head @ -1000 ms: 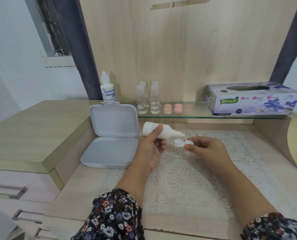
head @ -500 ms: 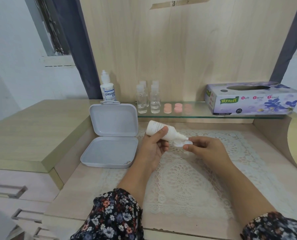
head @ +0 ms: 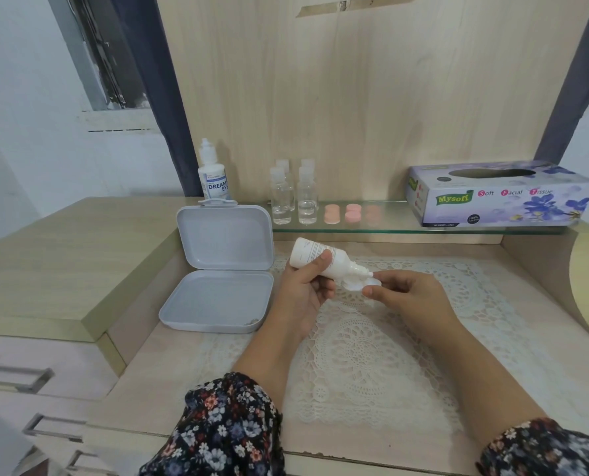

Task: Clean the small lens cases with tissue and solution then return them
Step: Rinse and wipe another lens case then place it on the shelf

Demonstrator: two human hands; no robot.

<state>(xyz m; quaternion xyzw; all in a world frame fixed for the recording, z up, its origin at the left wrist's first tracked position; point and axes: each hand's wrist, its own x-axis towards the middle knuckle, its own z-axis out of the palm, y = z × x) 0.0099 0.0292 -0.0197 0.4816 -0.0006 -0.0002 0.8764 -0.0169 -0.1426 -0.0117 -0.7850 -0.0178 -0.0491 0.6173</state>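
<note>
The left hand (head: 307, 286) has its grip curled round a white bottle (head: 320, 258), tipped onto the small lens case (head: 356, 285) pinched by the right hand (head: 403, 293), just right of the open box (head: 217, 269); wiping and returning look still to do.

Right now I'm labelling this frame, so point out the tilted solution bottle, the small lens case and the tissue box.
solution bottle (head: 308, 253), head view, on its white body above the thumb.
small lens case (head: 354, 285), head view, on its white cup under the nozzle.
tissue box (head: 492, 204), head view, on its printed front face.
</note>
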